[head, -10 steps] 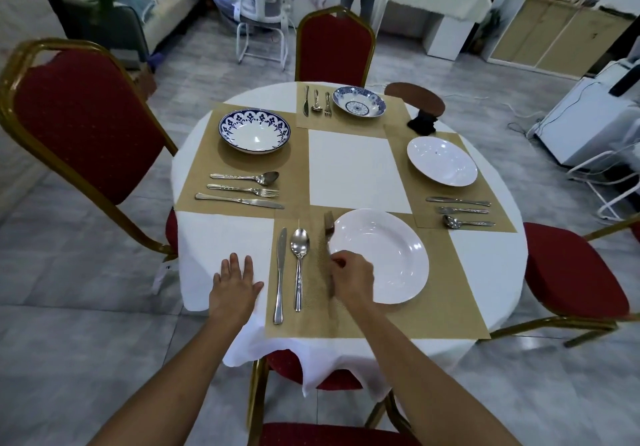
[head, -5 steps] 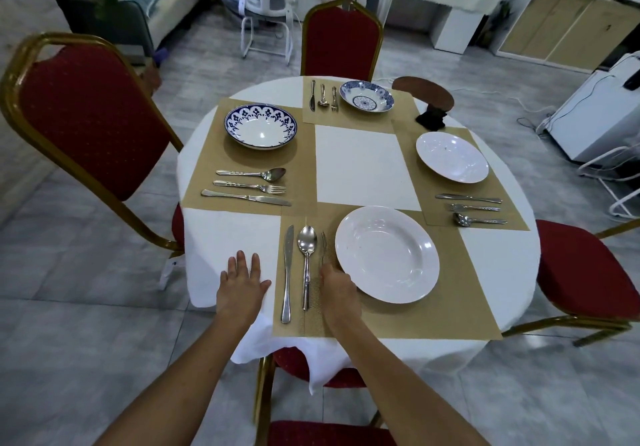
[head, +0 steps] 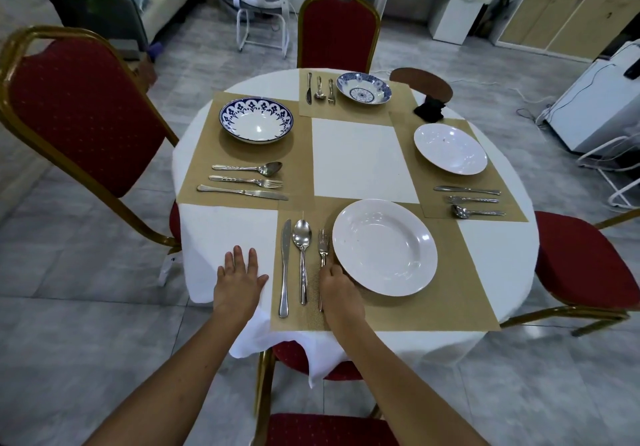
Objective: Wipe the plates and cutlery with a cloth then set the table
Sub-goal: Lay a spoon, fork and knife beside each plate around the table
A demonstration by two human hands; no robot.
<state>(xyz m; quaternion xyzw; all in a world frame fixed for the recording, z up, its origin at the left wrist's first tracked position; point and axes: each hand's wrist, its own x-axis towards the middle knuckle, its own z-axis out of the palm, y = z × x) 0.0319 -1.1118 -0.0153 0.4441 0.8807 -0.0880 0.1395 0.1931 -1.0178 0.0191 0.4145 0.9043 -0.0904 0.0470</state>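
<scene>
The left hand [head: 239,283] lies flat, fingers straight, on the white-clothed counter [head: 221,231], just left of the near placemat [head: 433,310]. The right hand [head: 341,291] has its fingers curled onto the handle of a fork [head: 322,242]. The fork lies on the mat between a spoon [head: 302,234] and a white plate [head: 384,248], and a knife [head: 284,258] lies left of the spoon. Beyond, a large blue-patterned bowl [head: 256,120], a smaller blue-patterned bowl [head: 363,88] and a second white plate [head: 450,149] stand at the other three places. A black cloth [head: 429,109] sits crumpled near the far right edge.
</scene>
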